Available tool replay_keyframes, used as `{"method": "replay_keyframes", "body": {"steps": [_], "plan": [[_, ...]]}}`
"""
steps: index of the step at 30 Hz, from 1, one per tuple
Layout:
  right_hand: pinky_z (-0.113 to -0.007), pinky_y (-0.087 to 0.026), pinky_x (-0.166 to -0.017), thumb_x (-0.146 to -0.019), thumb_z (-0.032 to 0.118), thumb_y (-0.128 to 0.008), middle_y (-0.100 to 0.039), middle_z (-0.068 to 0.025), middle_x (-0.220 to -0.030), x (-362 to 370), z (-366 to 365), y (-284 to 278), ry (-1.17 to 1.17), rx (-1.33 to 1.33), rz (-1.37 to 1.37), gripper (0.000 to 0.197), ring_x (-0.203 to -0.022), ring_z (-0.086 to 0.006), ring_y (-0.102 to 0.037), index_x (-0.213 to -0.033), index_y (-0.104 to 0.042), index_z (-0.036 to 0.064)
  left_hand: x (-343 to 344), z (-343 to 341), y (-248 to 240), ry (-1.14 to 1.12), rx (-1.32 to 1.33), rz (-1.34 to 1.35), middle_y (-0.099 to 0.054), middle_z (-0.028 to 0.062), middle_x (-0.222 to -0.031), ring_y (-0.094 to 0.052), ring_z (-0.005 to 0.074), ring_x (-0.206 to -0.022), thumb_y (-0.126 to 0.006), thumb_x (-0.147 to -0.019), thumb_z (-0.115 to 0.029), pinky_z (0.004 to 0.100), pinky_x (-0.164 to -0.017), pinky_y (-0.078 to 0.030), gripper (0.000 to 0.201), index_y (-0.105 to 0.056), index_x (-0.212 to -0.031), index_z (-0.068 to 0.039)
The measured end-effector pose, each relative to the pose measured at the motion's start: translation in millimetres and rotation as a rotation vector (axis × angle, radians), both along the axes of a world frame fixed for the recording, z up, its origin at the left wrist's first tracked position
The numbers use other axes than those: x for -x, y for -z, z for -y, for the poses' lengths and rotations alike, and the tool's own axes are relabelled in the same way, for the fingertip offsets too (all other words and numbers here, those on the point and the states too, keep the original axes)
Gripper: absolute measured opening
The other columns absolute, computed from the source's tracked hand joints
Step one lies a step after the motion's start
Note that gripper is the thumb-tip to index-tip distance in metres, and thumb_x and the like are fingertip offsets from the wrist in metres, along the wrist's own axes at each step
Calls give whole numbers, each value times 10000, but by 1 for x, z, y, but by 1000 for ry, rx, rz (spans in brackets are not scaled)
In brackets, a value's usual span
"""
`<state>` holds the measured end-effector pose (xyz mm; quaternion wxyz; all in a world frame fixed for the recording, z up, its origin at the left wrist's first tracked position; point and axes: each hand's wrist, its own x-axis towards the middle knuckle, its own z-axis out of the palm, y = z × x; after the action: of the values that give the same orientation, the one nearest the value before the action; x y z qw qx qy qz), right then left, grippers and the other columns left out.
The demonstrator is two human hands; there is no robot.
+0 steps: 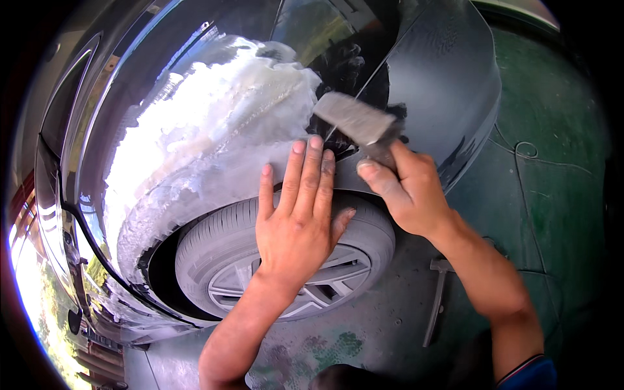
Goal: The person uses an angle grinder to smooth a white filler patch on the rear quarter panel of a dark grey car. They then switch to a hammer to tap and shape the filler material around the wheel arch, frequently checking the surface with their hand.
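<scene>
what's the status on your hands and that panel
Left hand open, fingertips on panel. Right hand gripping flat tool. Panel patchy white above wheel. Nothing seen blocking either hand.

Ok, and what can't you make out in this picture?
Head view: part of the wheel, behind the left hand.
Head view: the grip of the flat grey tool, covered by the right hand.
Head view: the rest of the car, cut off by the top edge.
Head view: most of the blue sleeve, cut off at the bottom.
</scene>
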<state>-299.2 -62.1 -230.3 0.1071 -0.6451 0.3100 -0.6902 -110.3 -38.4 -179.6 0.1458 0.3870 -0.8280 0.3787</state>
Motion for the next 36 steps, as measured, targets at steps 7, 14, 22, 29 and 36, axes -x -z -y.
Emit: {"method": "replay_keyframes", "body": {"steps": [7, 14, 22, 29, 36], "plan": [[-210, -349, -465, -1065, 377, -483, -469, 7, -670, 14, -26, -5, -352, -158, 628, 377, -526, -53, -418, -919, -543, 35, 5, 11, -34, -199, 232, -41, -338, 139, -1616, -259, 333, -1519, -623, -934, -482, 548, -1215, -143, 765, -398, -1534, -65], [-207, -344, -485, -1065, 348, -504, -472, 27, -690, 24, -23, 10, -434, -156, 652, 322, -555, -31, -402, -952, -553, 50, 31, 15, -10, -155, 153, 1, -332, 174, -1611, -264, 339, -1516, -665, -894, -471, 543, -1204, -180, 821, -404, -1510, 6], [-214, -362, -516, -1062, 259, -506, -505, 10, -716, 8, -13, 25, -336, -161, 375, 271, -573, -49, -440, -1054, -594, 3, 30, 3, 3, -100, 45, 10, -349, 201, -1595, -296, 345, -1503, -717, -850, -438, 553, -1192, -208, 833, -434, -1478, 31], [-208, -363, -500, -1066, 299, -504, -493, 12, -703, 10, -19, 15, -439, -207, 536, 306, -566, -42, -433, -1010, -578, 7, 5, -3, -24, -113, 60, 153, -376, 104, -1601, -294, 304, -1509, -745, -828, -412, 555, -1206, -169, 801, -463, -1491, -63], [-218, -357, -497, -1062, 285, -501, -492, 7, -710, 1, -17, 20, -363, -217, 432, 288, -566, -48, -430, -1034, -582, 10, 26, 6, -36, -58, 53, 126, -381, 91, -1596, -293, 291, -1507, -747, -817, -410, 556, -1197, -208, 787, -486, -1473, -61]]}}
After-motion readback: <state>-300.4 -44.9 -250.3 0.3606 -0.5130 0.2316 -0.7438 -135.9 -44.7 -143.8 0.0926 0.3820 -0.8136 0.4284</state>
